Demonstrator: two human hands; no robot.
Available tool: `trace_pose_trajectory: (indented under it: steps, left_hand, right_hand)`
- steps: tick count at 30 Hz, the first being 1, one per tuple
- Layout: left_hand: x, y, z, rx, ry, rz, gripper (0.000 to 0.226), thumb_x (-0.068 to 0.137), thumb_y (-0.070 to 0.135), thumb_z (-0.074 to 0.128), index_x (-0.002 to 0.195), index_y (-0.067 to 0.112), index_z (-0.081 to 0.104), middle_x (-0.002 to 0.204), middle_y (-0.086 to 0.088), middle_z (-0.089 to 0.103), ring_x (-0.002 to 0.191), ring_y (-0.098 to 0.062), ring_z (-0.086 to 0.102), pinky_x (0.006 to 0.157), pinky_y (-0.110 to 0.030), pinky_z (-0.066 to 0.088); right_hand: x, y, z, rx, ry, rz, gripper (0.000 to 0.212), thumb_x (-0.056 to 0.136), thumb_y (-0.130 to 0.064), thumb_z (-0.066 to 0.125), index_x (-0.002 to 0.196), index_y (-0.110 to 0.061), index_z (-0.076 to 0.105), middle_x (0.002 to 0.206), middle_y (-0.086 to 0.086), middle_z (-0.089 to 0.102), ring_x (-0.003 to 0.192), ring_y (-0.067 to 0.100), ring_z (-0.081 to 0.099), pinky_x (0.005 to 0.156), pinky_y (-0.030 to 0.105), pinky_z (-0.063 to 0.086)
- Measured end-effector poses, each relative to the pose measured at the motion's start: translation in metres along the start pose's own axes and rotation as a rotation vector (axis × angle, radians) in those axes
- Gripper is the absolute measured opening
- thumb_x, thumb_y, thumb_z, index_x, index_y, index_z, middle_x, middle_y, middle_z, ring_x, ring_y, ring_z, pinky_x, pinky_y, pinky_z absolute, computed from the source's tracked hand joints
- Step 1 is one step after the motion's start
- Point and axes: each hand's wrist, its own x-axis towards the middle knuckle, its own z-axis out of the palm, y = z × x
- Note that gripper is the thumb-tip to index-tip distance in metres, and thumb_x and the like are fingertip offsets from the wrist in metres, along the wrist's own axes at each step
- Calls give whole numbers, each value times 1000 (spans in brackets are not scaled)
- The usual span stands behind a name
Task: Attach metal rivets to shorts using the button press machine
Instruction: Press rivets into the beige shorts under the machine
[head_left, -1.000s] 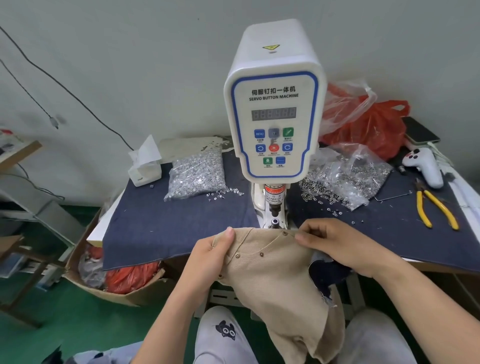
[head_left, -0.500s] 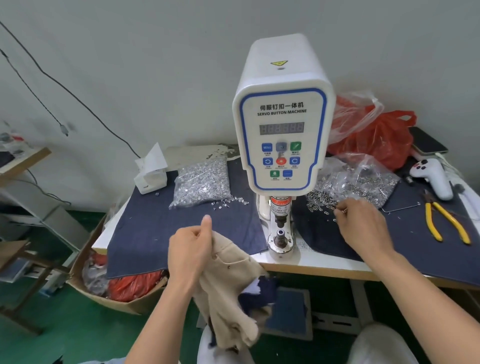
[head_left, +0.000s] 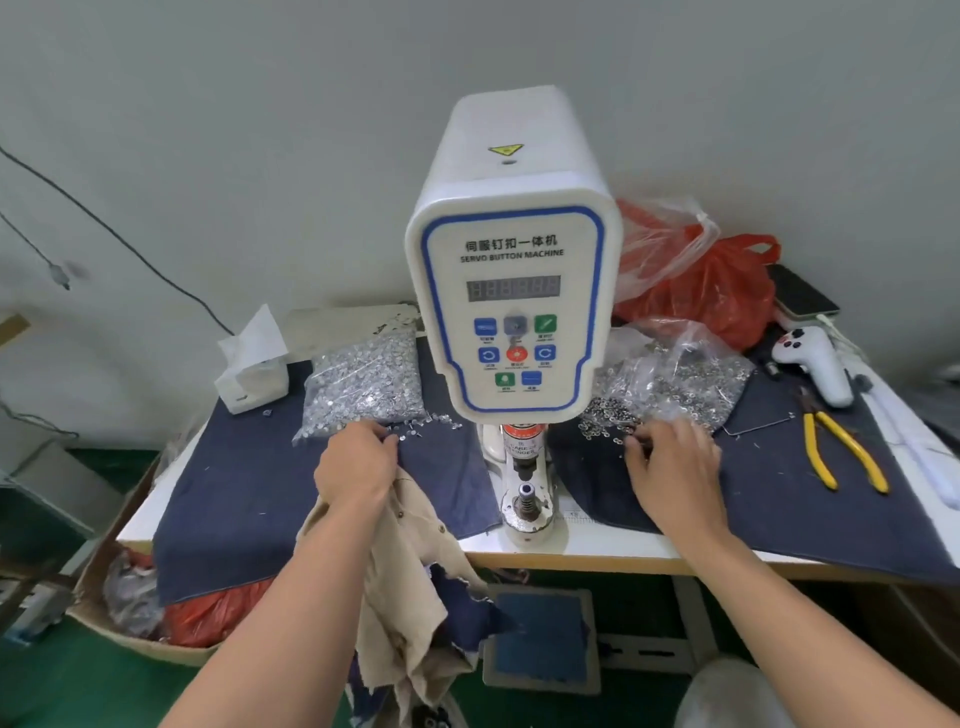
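Silver rivets (head_left: 605, 423) lie just left of the right hand's (head_left: 670, 462) curled fingertips, grip unclear; left hand (head_left: 356, 462) holds tan shorts (head_left: 400, 551).

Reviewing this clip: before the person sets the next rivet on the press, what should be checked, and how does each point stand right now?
1. Lower die free of cloth and fingers: ok.
2. Left hand at the loose rivets by the left bag: ok; whether it has picked one up, cannot tell.
3. Right hand at the scattered ring parts: ok; pinch cannot tell.
4. Beige shorts positioned on the die: not ok, they hang off the table edge under the left hand.
5. Machine display reading: cannot tell.
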Motion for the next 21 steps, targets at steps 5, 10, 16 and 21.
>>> trace_pose_trajectory:
  steps: [5, 10, 16, 21]
  left_hand:
    - [2, -2, 7, -13, 46, -9, 18, 100, 36, 61, 109, 36, 77, 110, -7, 75, 103, -36, 69, 77, -37, 46]
    - [-5, -7, -3, -166, 38, 29, 14, 97, 30, 61, 102, 32, 75, 103, 2, 76, 102, -29, 68, 80, -36, 50]
    - [-46, -6, -35, -517, -75, 141, 12, 95, 21, 73, 95, 32, 78, 92, 14, 77, 63, 6, 66, 65, -15, 53]
    - [-100, 4, -46, -647, -310, 232, 9, 95, 26, 75, 94, 31, 81, 90, 16, 80, 55, 8, 58, 58, -11, 45]
  right_hand:
    - [3, 1, -3, 76, -37, 92, 15, 100, -29, 58, 96, -17, 65, 100, 4, 61, 108, 31, 53, 92, 50, 41]
    - [3, 1, -1, 93, -54, 103, 17, 101, -28, 57, 94, -16, 65, 100, 5, 61, 110, 32, 52, 92, 51, 39]
    - [3, 4, 2, 111, -33, 104, 19, 101, -30, 56, 92, -16, 64, 96, 5, 61, 107, 32, 52, 89, 50, 39]
    - [0, 2, -2, 173, 80, 48, 15, 98, -26, 60, 89, -15, 64, 92, 5, 63, 98, 35, 54, 82, 47, 36]
